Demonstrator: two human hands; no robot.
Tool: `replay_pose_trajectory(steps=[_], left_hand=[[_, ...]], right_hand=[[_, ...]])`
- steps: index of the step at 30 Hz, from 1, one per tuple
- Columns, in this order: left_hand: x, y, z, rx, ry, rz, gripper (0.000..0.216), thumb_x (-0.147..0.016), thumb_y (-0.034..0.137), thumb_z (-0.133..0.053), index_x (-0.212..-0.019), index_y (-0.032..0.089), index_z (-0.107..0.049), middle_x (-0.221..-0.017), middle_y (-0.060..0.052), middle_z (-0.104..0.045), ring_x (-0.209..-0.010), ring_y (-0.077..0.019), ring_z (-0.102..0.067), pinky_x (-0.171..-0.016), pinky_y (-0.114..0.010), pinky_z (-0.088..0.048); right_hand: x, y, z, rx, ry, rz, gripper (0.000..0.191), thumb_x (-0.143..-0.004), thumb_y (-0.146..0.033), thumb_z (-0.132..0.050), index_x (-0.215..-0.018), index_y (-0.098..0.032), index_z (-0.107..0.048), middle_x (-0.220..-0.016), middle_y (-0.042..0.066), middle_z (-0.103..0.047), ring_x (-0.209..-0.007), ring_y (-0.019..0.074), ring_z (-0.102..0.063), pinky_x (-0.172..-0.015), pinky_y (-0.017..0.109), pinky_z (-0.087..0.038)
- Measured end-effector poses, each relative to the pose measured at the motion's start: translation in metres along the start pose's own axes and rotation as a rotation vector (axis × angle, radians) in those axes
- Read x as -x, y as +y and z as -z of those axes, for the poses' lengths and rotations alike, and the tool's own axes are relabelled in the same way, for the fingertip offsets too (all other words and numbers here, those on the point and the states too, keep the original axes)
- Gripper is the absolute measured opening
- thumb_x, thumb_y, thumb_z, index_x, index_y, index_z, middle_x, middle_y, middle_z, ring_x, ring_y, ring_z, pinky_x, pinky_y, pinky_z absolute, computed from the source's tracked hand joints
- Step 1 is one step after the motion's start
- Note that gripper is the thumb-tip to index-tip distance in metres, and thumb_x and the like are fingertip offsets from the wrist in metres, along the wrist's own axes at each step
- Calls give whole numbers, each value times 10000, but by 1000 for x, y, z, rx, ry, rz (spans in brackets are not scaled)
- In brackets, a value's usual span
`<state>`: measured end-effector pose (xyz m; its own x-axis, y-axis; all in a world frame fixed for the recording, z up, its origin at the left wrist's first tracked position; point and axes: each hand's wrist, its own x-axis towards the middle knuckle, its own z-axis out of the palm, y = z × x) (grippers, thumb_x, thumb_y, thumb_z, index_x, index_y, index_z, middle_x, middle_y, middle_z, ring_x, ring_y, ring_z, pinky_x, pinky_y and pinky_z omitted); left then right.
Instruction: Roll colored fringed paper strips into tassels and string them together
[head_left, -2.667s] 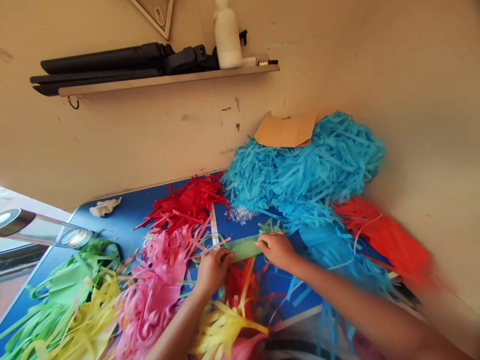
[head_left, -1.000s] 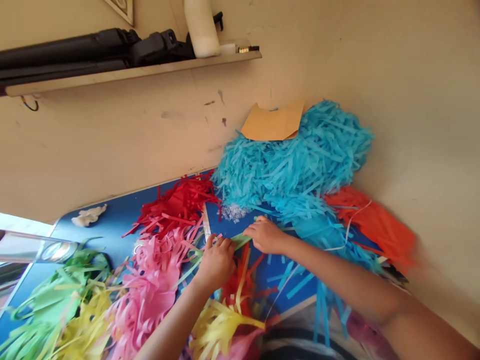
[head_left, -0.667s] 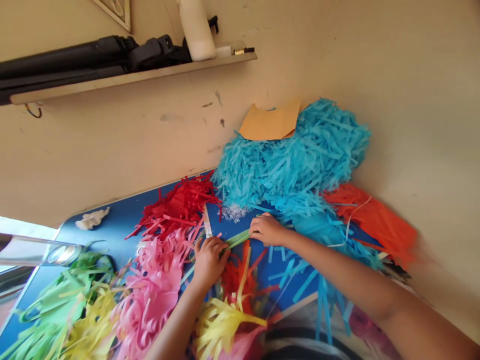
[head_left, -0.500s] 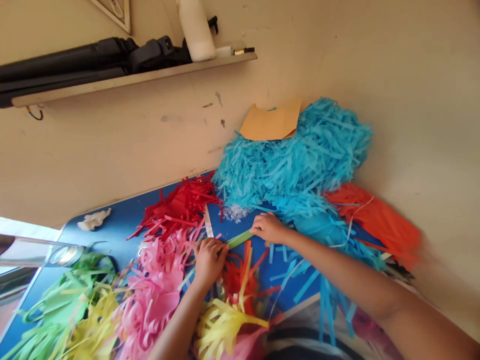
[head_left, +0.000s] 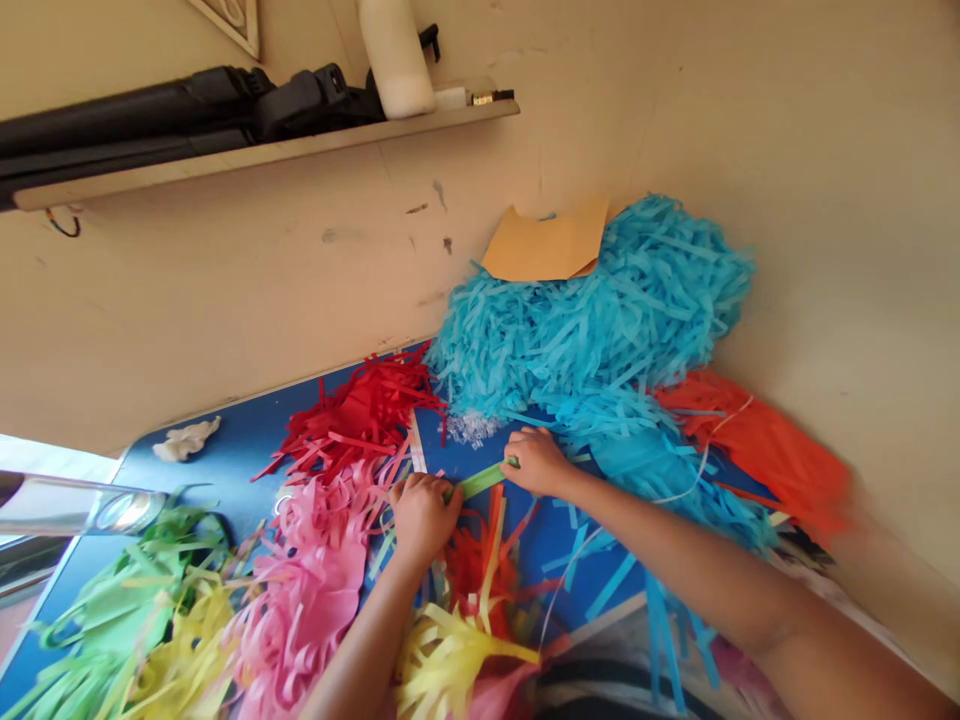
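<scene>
A narrow green tissue paper strip (head_left: 482,481) is stretched between my two hands above the blue table (head_left: 264,492). My left hand (head_left: 424,512) is closed on its left end, and my right hand (head_left: 534,460) pinches the other end. Below the strip lie orange-red paper strips (head_left: 480,565) and a yellow paper tassel (head_left: 442,650) with a twisted end. Pink fringed paper (head_left: 315,590) spreads beside my left wrist. Behind my right hand sits a small heap of clear bits (head_left: 474,428), too small to name.
Blue fringed paper (head_left: 600,310) is heaped in the corner under an orange-yellow card (head_left: 547,245). Red fringe (head_left: 360,415), green fringe (head_left: 120,600) and an orange paper sheet (head_left: 772,450) lie around. A white string (head_left: 705,460) crosses the right side. A shelf (head_left: 300,148) juts above.
Both hands stay on the green strip with only slight movement. The fingers of my right hand have shifted a little around its end. The view has moved slightly.
</scene>
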<state>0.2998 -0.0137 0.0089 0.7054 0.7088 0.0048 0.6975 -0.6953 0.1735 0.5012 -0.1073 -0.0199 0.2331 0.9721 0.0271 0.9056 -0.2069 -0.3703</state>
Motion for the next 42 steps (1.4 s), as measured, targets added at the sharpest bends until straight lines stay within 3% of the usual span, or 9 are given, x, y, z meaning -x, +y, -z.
replay_pose_trajectory(steps=[3,6,8,11,14,18,25,32,42], left_hand=[[-1,0,0,-29,-7,-5,293,-873,368,-535,-673,225,-694,-846,-59,-745,-954,-248,-610,-890,-400,-378],[-1,1,3,-69,26,-24,203,-862,356,-555,-847,224,-707,-916,-79,-725,-984,-277,-595,-910,-436,-376],[0,2,8,-92,51,-87,201,-864,319,-559,-986,238,-696,-1016,-89,-704,-1047,-298,-569,-957,-476,-351],[3,4,16,-120,40,-261,223,-884,201,-508,-935,278,-710,-1012,-61,-707,-1083,-287,-549,-1041,-502,-288],[5,8,21,-148,20,-397,287,-869,110,-470,-852,264,-710,-903,-56,-719,-1052,-273,-559,-1087,-507,-251],[6,13,22,-176,32,-459,168,-838,181,-539,-854,227,-700,-874,-85,-714,-1041,-294,-554,-1116,-543,-214],[3,13,11,-194,110,-421,177,-785,120,-545,-822,198,-700,-821,-92,-708,-975,-285,-578,-1097,-548,-239],[10,1,3,-133,192,-348,243,-870,123,-503,-782,232,-701,-805,-52,-722,-970,-272,-608,-1046,-572,-258],[20,-30,-15,103,244,-208,224,-918,303,-551,-786,264,-728,-886,-16,-745,-913,-226,-638,-951,-448,-336]], right_hand=[[-1,-1,-1,5,-3,-15,174,-836,-300,-630,-702,-195,-665,-842,31,-660,-889,198,-551,-741,300,-306],[-4,0,3,7,-5,-25,143,-831,-315,-655,-742,-203,-666,-829,22,-659,-871,195,-560,-738,295,-311],[-4,1,10,17,6,-27,122,-832,-321,-670,-834,-200,-669,-841,24,-661,-854,193,-566,-742,297,-317],[-1,-1,26,53,50,9,128,-861,-271,-642,-954,-185,-661,-983,69,-659,-949,221,-552,-820,338,-321],[7,-10,37,120,35,267,104,-879,-220,-587,-913,-197,-683,-1032,81,-659,-1067,246,-494,-950,413,-266],[9,-20,33,299,-24,600,191,-882,-159,-518,-815,-162,-697,-844,96,-676,-945,243,-503,-981,473,-222],[-10,-16,24,303,-32,507,163,-850,-220,-563,-769,-168,-694,-769,67,-684,-821,217,-527,-853,431,-286],[-4,-23,16,196,23,465,155,-869,-283,-601,-902,-157,-685,-933,100,-673,-973,256,-501,-876,431,-273],[-12,20,9,-33,-48,208,112,-847,-322,-718,-783,-236,-752,-898,2,-707,-913,179,-563,-786,321,-295]])
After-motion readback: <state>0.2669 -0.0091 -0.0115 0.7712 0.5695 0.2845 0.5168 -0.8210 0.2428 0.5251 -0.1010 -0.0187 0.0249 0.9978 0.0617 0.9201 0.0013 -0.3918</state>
